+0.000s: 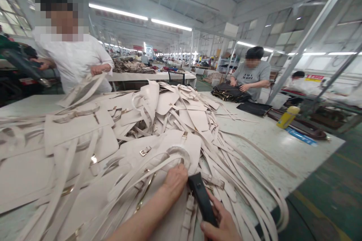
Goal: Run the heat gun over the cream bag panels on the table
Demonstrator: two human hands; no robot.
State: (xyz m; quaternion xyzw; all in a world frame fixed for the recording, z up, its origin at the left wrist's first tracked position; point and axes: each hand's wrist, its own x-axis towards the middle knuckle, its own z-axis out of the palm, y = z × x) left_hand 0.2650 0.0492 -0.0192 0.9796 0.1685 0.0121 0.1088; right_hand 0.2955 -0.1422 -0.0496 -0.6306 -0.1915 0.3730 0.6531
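A large heap of cream leather bag panels and straps (158,128) with gold buckles covers the white table (271,143). My left hand (175,181) presses down on a cream strap loop at the near side of the heap, its fingers curled over the leather. My right hand (223,226) grips a black handheld tool (202,197) whose tip points up toward the left hand, close beside it.
A person in white (72,60) stands across the table at the left, handling cream straps. Another person in grey (251,75) works on black pieces (230,92) at the far right. A yellow bottle (287,116) stands near the table's right edge. Straps hang over the near edge.
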